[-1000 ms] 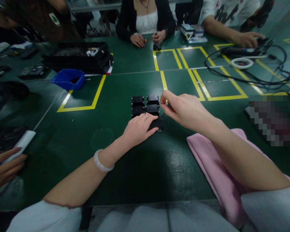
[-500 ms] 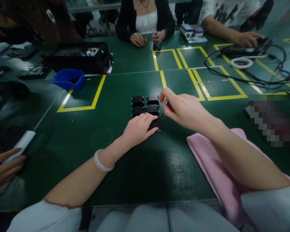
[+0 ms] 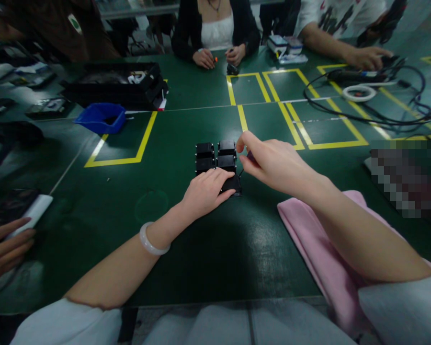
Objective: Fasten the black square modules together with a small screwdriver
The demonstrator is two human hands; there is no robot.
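Note:
A cluster of small black box-shaped parts stands in two rows on the green table. My left hand, with a pale bangle on its wrist, lies fingers down over the nearest black part and presses on it. My right hand hovers at the cluster's right edge, thumb and forefinger pinched together by the far-right part. Something thin and dark shows in that pinch, too small to name.
A pink cloth lies under my right forearm. A blue bin and a black tray stand at the far left. Cables and a white ring lie at the far right. Other people's hands work around the table.
My right hand's pinched fingers have shifted slightly up and left toward the far-right black part. My left hand has stayed in place.

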